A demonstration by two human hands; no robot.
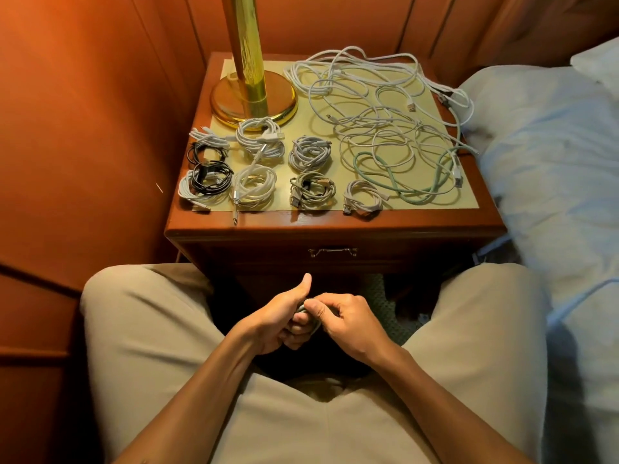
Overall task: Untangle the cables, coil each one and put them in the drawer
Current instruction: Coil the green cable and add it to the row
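I'm coiling: my left hand (278, 321) grips a cable (303, 309), right hand (345, 321) pinches it; next, set it on the bench (335, 222).

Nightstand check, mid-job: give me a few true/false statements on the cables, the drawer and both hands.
1. The drawer is open. False: it is closed.
2. Both hands hold a small cable coil over the lap. True: left hand and right hand grip it.
3. A green cable lies in the loose tangle. True.
4. The lamp stands at the nightstand's right rear. False: left rear.
5. Every cable on top is coiled. False: the right side is loose.
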